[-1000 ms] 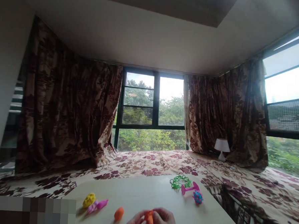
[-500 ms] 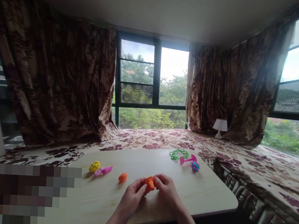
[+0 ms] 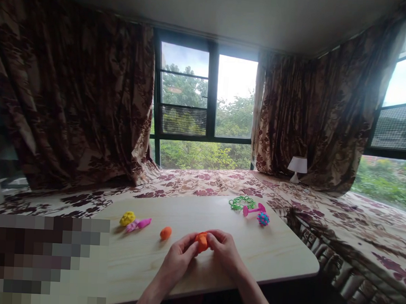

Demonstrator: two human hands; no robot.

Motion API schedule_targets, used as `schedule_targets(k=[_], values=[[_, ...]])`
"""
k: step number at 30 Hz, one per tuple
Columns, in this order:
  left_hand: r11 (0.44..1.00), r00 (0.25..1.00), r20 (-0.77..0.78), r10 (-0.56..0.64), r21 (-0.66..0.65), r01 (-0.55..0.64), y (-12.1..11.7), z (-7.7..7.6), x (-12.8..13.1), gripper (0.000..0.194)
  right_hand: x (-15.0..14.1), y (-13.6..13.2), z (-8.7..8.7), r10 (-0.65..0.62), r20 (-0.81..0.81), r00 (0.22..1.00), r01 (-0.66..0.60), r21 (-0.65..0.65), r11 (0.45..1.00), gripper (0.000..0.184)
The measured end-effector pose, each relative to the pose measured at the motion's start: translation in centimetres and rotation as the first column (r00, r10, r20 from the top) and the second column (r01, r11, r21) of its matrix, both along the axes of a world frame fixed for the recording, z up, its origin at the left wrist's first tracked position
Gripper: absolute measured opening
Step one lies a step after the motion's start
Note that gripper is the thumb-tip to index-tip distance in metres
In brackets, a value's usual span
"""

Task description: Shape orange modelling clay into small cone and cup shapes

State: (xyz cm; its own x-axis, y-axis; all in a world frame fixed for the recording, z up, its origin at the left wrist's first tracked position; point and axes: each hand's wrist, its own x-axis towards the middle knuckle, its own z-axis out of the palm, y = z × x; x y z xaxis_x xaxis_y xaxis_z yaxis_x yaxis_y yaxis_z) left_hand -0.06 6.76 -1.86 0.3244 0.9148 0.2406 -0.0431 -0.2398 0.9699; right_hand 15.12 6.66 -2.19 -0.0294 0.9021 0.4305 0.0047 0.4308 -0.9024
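Between the fingertips of both hands is a soft-looking lump of orange modelling clay (image 3: 201,242), held just above the near part of the table (image 3: 216,216). My left hand (image 3: 181,254) pinches its left side, and my right hand (image 3: 224,249) grips its right side; the fingers partly cover it. A smooth orange clay ball (image 3: 165,233) lies to the left of my left hand. Farther left sit a bumpy yellow lump (image 3: 128,219) and a pink, elongated lump (image 3: 139,225), side by side.
On the table's far right are a green loopy chain (image 3: 241,202), a pink dumbbell-shaped piece (image 3: 254,210) and a blue ball with pink knobs (image 3: 263,219). Beyond the table, a white lamp (image 3: 297,168) stands on a flowered cover (image 3: 201,181). Blurred blocks hide the lower left.
The orange clay has turned in my fingers and looks rounder, its narrower lower part no longer showing. Both hands keep hold of it. The whole view has shifted slightly.
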Motion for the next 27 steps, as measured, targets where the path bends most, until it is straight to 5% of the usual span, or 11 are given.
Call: schedule_targets(k=[27], values=[[0.999,0.999,-0.024,0.048,-0.004,-0.048,-0.7,-0.6,0.5,0.04,1.0,-0.8,-0.3,0.004,0.029,1.0,-0.003,-0.032,0.999,0.027]])
